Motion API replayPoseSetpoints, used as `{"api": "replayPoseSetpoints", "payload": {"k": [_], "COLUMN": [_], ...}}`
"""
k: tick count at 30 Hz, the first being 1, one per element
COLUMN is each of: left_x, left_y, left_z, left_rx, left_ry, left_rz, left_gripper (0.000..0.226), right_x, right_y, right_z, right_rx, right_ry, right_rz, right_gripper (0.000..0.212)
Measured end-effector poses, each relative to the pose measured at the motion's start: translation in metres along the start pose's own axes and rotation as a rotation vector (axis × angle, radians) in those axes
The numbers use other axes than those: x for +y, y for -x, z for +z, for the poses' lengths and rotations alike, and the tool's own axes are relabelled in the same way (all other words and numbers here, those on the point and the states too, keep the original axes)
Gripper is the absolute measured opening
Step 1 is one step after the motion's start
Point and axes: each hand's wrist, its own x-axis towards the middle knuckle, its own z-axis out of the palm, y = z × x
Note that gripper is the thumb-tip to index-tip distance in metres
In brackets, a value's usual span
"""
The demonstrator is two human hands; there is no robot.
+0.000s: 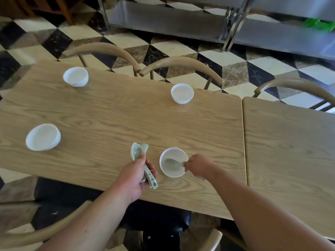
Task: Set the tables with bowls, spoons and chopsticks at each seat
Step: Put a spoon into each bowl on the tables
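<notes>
So the wooden table [117,115] takes up most of the view, with a second table [290,151] butted up against its right side that has nothing set on the part I can see. Two chairs [181,64] are tucked in along the far edge.

There are four white bowls out, one per seat. The far-left bowl [75,77], far-right bowl [182,93] and near-left bowl [43,137] have no spoon in them as far as I can tell. The near-right bowl [172,175] is the one being worked on.

Looks like this is the spoon step. The right hand [196,164] is pinching the handle end of a spoon [171,163] whose scoop is down inside that near-right bowl, so it's grasping, not let go yet. The left hand [135,175] is wrapped around a bundle of spare spoons [139,153], held just left of that bowl, above the table.

Next, I'd guess: let go of that spoon, pull one from the bundle, then reach across to another bowl. No chopsticks anywhere in view, so that part's not started.
</notes>
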Motion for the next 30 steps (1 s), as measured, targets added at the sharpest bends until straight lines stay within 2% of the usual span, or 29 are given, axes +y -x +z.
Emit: {"api": "replayPoseSetpoints", "payload": {"k": [5, 8, 11, 13, 14, 15, 18, 19, 21, 26, 30], "left_x": [0.005, 0.009, 0.019, 0.03, 0.037, 0.045, 0.07, 0.079, 0.096, 0.139, 0.176], "left_y": [0.004, 0.007, 0.008, 0.007, 0.006, 0.005, -0.003, -0.008, -0.022, -0.065, -0.076], "left_z": [0.004, 0.001, -0.006, -0.015, -0.021, -0.027, -0.058, -0.075, -0.113, -0.251, -0.341], "left_rx": [0.019, 0.011, -0.005, -0.013, -0.019, -0.024, -0.03, -0.018, 0.011, -0.011, -0.044], "left_ry": [0.005, 0.025, 0.034, 0.032, 0.036, 0.037, 0.042, 0.046, 0.013, -0.111, -0.026], "left_rz": [0.008, 0.004, 0.0, 0.009, 0.02, 0.032, 0.071, 0.079, 0.104, 0.169, 0.12], "left_gripper": [0.038, 0.038, 0.037, 0.037, 0.037, 0.037, 0.037, 0.038, 0.04, 0.05, 0.061], "right_x": [0.004, 0.004, -0.008, -0.038, -0.06, -0.086, -0.164, -0.189, -0.231, -0.349, -0.439], "right_y": [-0.017, -0.012, 0.005, 0.016, 0.02, 0.023, 0.032, 0.033, 0.029, 0.023, 0.025], "right_z": [0.0, -0.003, -0.01, -0.013, -0.012, -0.01, 0.019, 0.034, 0.065, 0.137, 0.175], "right_rx": [0.043, 0.097, 0.352, 0.483, 0.444, 0.336, -0.143, -0.226, -0.242, -0.223, -0.278], "right_ry": [0.019, 0.121, 0.207, 0.047, -0.063, -0.156, -0.358, -0.411, -0.49, -0.682, -0.823], "right_rz": [0.047, 0.081, 0.009, -0.098, -0.139, -0.177, -0.241, -0.248, -0.267, -0.297, -0.267], "right_gripper": [0.042, 0.044, 0.04, 0.027, 0.021, 0.022, 0.026, 0.029, 0.034, 0.025, 0.025]}}
